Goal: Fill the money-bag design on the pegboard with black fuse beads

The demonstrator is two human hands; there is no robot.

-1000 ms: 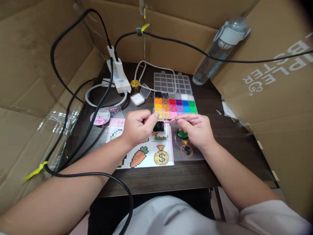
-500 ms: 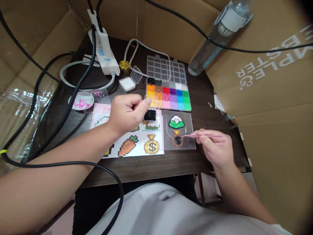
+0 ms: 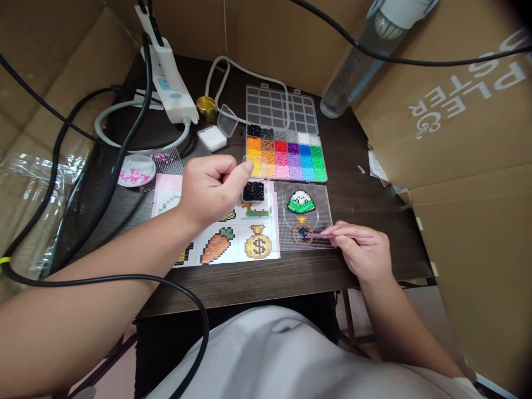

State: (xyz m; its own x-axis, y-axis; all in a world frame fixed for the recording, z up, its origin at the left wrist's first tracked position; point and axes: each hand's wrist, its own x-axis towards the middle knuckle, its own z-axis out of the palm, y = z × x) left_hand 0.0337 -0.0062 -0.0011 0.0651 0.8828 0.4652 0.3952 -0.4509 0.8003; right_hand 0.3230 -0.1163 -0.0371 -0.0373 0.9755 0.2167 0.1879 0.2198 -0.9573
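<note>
Orange-edged, dark-centred bead picture (image 3: 302, 231) on clear pegboard (image 3: 323, 202), right hand (image 3: 368, 252) pinching pink tweezers (image 3: 355, 236) at it, left hand (image 3: 210, 185) curled beside box (image 3: 253, 201) of black beads (image 3: 253, 191), grip unclear, case (image 3: 291, 180) of many-coloured beads (image 3: 286, 155) behind.

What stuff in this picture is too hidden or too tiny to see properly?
All in the head view:
- Sheet: partly hidden by the left hand and forearm.
- Left fingertips: curled out of sight behind the hand, so their grip can't be told.
- Bottle: its top is cut off by the upper edge.
- Tweezers: the tip is too small to show whether it holds a bead.
</note>
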